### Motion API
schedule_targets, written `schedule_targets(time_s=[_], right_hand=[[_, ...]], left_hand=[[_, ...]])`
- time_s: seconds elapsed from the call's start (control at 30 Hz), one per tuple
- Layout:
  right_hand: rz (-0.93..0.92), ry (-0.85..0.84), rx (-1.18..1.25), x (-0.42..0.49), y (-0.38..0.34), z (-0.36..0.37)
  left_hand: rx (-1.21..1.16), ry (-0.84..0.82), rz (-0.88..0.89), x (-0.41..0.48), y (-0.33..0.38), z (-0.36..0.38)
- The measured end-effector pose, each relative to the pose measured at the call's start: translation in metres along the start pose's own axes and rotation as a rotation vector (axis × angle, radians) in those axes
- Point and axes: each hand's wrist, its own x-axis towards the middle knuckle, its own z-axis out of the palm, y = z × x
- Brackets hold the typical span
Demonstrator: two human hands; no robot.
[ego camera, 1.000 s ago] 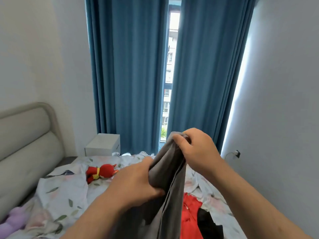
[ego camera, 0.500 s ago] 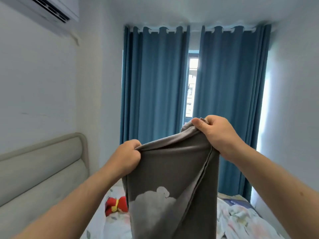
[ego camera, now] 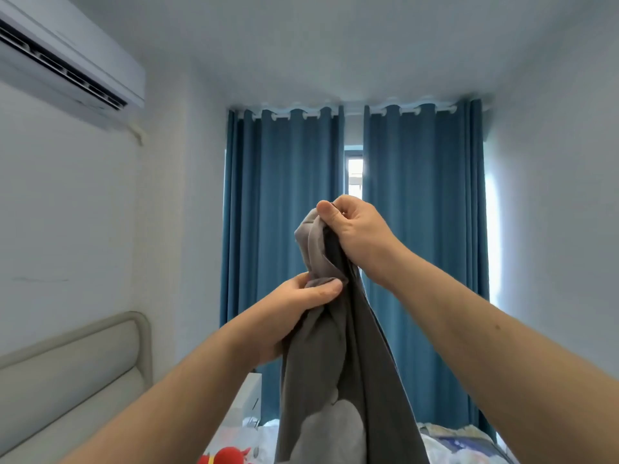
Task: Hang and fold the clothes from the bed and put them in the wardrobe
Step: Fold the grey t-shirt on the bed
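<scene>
A dark grey garment with a pale grey print near its bottom hangs bunched in front of me, high above the bed. My right hand grips its top edge, thumb pinched over the fabric. My left hand holds the gathered cloth just below and left of the right hand, thumb pressed across a fold. The garment's lower part runs out of view at the bottom.
Blue curtains cover the window straight ahead, with a narrow bright gap. An air conditioner sits high on the left wall. A padded headboard is lower left. A red plush toy lies on the floral bedding; a white bedside unit stands behind.
The garment was spread wide between both hands; now it is gathered into a bunch. My left hand has moved right, close under the right hand. The view has tilted further up.
</scene>
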Motion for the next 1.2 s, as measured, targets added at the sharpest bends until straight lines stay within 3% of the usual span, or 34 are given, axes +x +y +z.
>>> schedule_targets(time_s=[0.1, 0.23, 0.37, 0.47, 0.6, 0.7, 0.83, 0.97, 1.03, 1.1, 1.2], right_hand=[[0.067, -0.062, 0.01, 0.003, 0.003, -0.001], [0.153, -0.05, -0.082, -0.002, 0.017, -0.01], [0.095, 0.075, -0.112, -0.031, 0.029, -0.019], [0.1, -0.003, -0.083, -0.062, 0.04, -0.015], [0.143, -0.118, -0.2, -0.094, 0.058, 0.001], [0.214, -0.087, -0.14, -0.099, 0.073, 0.011], [0.19, 0.015, -0.158, -0.086, 0.098, 0.006], [0.144, 0.073, -0.154, -0.066, 0.108, -0.013], [0.121, 0.073, -0.155, -0.053, 0.109, -0.019], [0.126, 0.071, -0.152, -0.039, 0.104, -0.023], [0.192, 0.037, -0.148, -0.024, 0.094, -0.026]], left_hand=[[-0.227, -0.005, 0.0, -0.001, 0.01, 0.005], [-0.369, 0.175, 0.014, 0.012, 0.014, 0.006], [-0.519, 0.357, 0.048, 0.027, 0.015, -0.002], [-0.606, 0.44, 0.109, 0.034, 0.018, -0.002], [-0.631, 0.433, 0.172, 0.037, 0.03, 0.005], [-0.577, 0.412, 0.155, 0.041, 0.038, 0.015], [-0.314, 0.488, 0.143, 0.043, 0.05, 0.014], [0.521, 0.785, 0.328, 0.047, 0.059, -0.024], [0.751, 0.853, 0.411, 0.051, 0.06, -0.038], [0.497, 0.803, 0.435, 0.055, 0.064, -0.043], [0.039, 0.69, 0.331, 0.062, 0.068, -0.049]])
